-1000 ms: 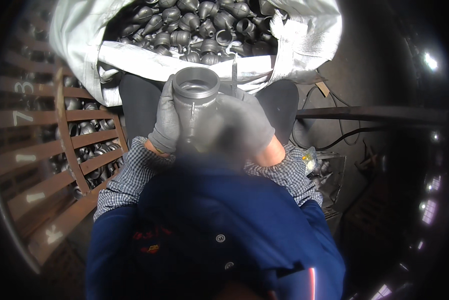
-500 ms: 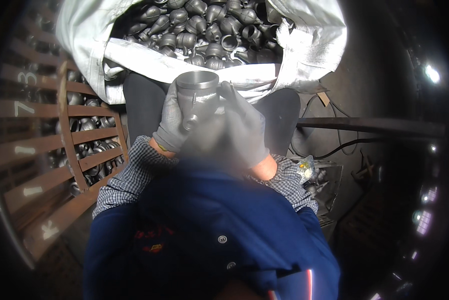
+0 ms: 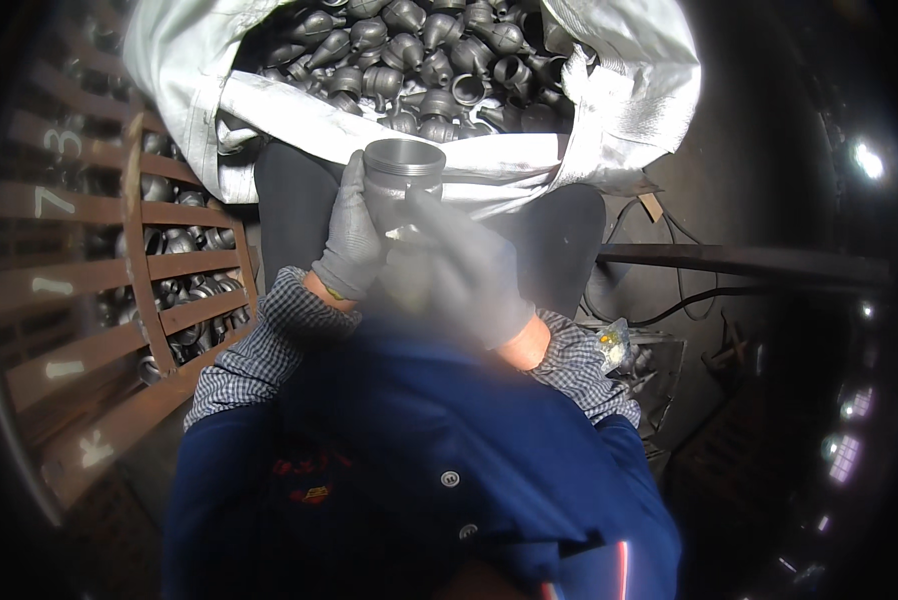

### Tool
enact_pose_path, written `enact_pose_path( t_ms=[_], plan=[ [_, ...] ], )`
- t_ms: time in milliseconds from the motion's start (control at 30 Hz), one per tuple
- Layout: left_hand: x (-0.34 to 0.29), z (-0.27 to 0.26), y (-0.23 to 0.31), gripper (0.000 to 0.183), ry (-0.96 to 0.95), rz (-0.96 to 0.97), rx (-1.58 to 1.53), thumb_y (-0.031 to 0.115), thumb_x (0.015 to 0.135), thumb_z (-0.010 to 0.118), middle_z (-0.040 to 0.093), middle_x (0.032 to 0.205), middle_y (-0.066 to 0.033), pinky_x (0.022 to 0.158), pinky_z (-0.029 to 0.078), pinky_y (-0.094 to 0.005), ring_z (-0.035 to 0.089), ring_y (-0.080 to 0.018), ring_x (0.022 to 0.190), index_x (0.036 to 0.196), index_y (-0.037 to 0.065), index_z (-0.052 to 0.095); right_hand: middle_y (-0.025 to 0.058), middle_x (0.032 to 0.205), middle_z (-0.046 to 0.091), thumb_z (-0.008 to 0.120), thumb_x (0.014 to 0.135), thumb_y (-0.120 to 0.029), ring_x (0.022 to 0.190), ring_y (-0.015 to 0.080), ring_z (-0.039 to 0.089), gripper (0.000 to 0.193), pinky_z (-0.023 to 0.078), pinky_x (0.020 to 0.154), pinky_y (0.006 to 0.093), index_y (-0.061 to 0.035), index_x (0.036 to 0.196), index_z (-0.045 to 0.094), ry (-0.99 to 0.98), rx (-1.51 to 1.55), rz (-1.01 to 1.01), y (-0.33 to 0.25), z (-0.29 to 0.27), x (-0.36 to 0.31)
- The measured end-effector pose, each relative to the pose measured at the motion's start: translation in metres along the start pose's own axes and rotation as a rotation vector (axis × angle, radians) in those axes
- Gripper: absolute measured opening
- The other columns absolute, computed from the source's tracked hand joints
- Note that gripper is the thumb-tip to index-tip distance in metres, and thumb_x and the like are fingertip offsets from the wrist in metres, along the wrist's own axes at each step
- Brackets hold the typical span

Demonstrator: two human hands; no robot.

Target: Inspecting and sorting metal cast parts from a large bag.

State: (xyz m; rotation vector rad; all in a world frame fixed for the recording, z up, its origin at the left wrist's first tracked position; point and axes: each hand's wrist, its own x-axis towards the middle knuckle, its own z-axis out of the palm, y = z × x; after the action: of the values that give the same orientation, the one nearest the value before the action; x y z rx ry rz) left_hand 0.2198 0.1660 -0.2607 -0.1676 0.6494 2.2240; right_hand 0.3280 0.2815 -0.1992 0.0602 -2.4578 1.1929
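A grey metal fitting with a threaded round mouth stands upright in front of me, mouth upward. Gripping it from the left side is my left hand, in a grey glove, with the thumb or a finger along the wall. My right hand, also gloved, lies across the near side of the fitting; its fingers are smeared by motion and hide the fitting's lower part. Whether the right hand holds anything I cannot make out. Beyond the fitting, a big white woven sack holds many dark grey metal castings.
On the left stands a rusty slatted metal crate with more castings inside. To the right a dark metal bar juts out above black cables. A bin with small parts stands by my right elbow.
My right hand has moved left, from the fitting's right side to across its near face, covering the side stub seen before. My left hand keeps its grip. The whole view has shifted slightly.
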Motion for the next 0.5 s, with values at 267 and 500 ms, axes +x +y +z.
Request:
enact_pose_path(
  t_ms=[267,500],
  plan=[
    [0.001,0.012,0.007,0.046,0.083,0.069,0.046,0.041,0.1,0.032,0.057,0.119,-0.0106,0.095,0.047,-0.0348,0.058,-0.0206,0.107,0.122,0.005,0.05,0.0076,0.098,0.065,0.055,0.091,-0.01,0.078,0.0057,0.056,0.037,0.045,0.069,0.0196,0.0069,0.124,0.053,0.249,0.625,0.697,0.013,-0.012,-0.001],
    [0.004,0.015,0.003,0.052,0.153,0.467,0.658,0.039,0.098,0.042,0.051,0.127,-0.0117,0.099,0.04,-0.0291,0.048,-0.0193,0.117,0.133,0.0,0.043,0.0133,0.12,0.059,0.065,0.086,-0.012,0.106,0.0114,0.054,0.055,0.042,0.092,0.0242,0.0075,0.133,0.043,0.066,0.413,0.43,0.013,0.003,-0.014]
  ],
)
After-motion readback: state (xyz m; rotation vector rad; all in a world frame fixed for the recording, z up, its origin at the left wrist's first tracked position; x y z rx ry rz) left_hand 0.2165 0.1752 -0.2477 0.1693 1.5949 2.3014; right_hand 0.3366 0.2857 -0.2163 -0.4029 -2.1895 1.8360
